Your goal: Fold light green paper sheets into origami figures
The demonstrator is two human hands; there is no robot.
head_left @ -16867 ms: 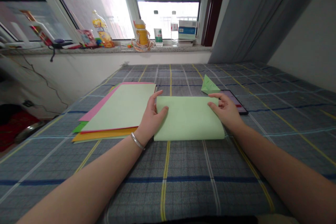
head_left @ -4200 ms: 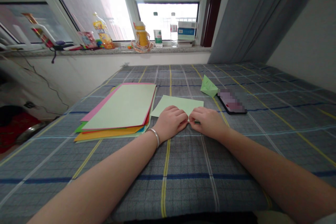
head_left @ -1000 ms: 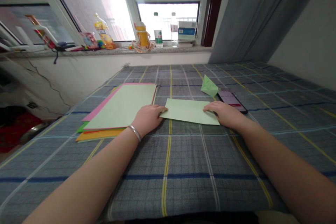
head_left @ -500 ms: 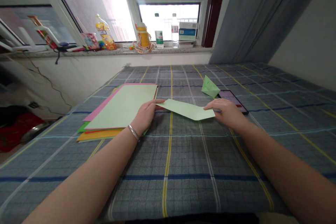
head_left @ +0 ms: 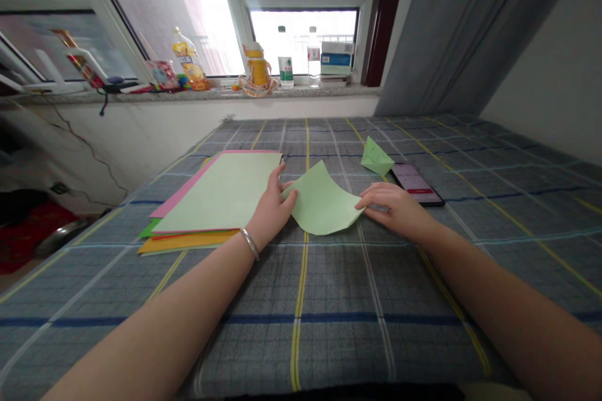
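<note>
A pale green sheet of paper (head_left: 323, 203) curves between my two hands, a little above the plaid cloth, one corner pointing away from me. My left hand (head_left: 274, 202) pinches its left corner between thumb and fingers; a silver bangle circles that wrist. At the opposite corner, the thumb and fingertips of my right hand (head_left: 392, 205) close on the edge. To the left lies a stack of coloured paper (head_left: 211, 197) with a pale green sheet on top. Beyond my right hand a folded green paper piece (head_left: 376, 156) stands beside a phone (head_left: 417, 185).
Grey plaid cloth (head_left: 338, 313) covers the surface under my arms. Along the windowsill (head_left: 211, 94) stand several bottles, a yellow cup (head_left: 256, 66) and stacked boxes (head_left: 335, 59). A grey curtain (head_left: 437, 31) hangs at the right.
The paper has turned and opened out from a narrow slanted shape to a broad curved sheet. My right hand has shifted left and my left hand has rolled thumb-up, both still holding it.
</note>
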